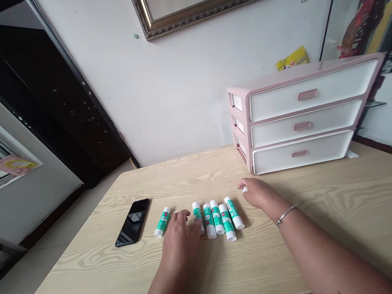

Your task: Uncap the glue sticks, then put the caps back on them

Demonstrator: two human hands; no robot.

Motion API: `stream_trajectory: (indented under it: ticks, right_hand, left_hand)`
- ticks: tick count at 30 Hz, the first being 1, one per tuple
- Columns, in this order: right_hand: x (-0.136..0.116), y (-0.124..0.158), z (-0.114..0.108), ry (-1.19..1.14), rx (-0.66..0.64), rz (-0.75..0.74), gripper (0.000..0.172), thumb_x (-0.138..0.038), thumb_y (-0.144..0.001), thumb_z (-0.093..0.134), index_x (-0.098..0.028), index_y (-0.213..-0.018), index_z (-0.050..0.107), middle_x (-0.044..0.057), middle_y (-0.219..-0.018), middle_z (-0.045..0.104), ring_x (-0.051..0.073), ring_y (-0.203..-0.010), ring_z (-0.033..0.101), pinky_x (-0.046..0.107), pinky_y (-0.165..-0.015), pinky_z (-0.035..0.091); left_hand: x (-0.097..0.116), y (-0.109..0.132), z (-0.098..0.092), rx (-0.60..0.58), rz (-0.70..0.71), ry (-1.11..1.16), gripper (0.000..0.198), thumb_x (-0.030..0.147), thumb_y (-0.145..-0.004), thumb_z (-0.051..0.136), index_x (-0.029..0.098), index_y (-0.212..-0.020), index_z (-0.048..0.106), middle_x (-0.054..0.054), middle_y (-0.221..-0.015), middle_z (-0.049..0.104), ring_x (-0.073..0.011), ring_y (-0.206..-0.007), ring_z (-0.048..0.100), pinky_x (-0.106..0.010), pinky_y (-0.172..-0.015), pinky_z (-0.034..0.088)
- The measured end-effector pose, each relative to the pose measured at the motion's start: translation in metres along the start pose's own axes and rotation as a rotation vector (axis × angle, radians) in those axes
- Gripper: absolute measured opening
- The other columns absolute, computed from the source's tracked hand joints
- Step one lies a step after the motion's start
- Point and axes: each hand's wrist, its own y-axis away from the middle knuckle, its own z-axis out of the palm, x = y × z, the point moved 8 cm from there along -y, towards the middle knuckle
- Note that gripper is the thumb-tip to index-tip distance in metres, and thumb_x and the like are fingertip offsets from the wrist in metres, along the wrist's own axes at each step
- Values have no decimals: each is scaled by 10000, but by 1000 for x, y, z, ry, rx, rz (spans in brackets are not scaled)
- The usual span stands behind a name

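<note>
Several green-and-white glue sticks (pixel 216 217) lie side by side on the wooden table, roughly parallel, with their ends uneven. My left hand (pixel 180 235) is over the table at the left of this row, thumb and fingers apart, the thumb close to the leftmost stick of the row (pixel 197 212). A white end of something shows just past its fingers, the rest hidden by the hand. Left of that hand, another glue stick (pixel 162 222) lies slanted. To the right of the row, my right hand (pixel 257 193) is closed, with a small white piece showing between its fingers; most of it is hidden.
A black phone (pixel 132 223) lies on the left of the table (pixel 128 283). A pink-and-white three-drawer unit (pixel 300 119) stands at the back right, a yellow packet (pixel 293 58) behind its top. A framed picture (pixel 211 11) hangs on the wall.
</note>
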Motion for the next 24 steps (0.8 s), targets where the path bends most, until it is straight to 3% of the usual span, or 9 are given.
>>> stream_trajectory:
  ticks: [9,16,24]
  right_hand:
    - [-12,-2,2,-32,-1,-34,200,-214,-868,572,-237,-1009,712,22,-960,744,156,-855,652,242,-715,403]
    - [-4,-3,6,4,-33,-1,106,-210,-802,624,-205,-877,699,33,-849,722,160,-763,626,247,-639,348]
    - [-11,-1,-1,-15,-52,1,248,-123,-805,601,-185,-1035,669,63,-969,719,167,-831,633,242,-672,374]
  left_hand:
    - [17,-2,4,-39,-1,-125,303,357,-904,519,174,-1130,603,-125,-1061,709,-269,-967,677,-326,-773,435]
    - [15,-2,10,-25,-6,-218,294,300,-898,503,183,-1152,594,-114,-1097,700,-239,-963,670,-310,-797,428]
    - [25,2,-1,-69,-14,-260,255,232,-873,504,171,-1092,620,-116,-1090,685,-237,-998,649,-313,-846,427]
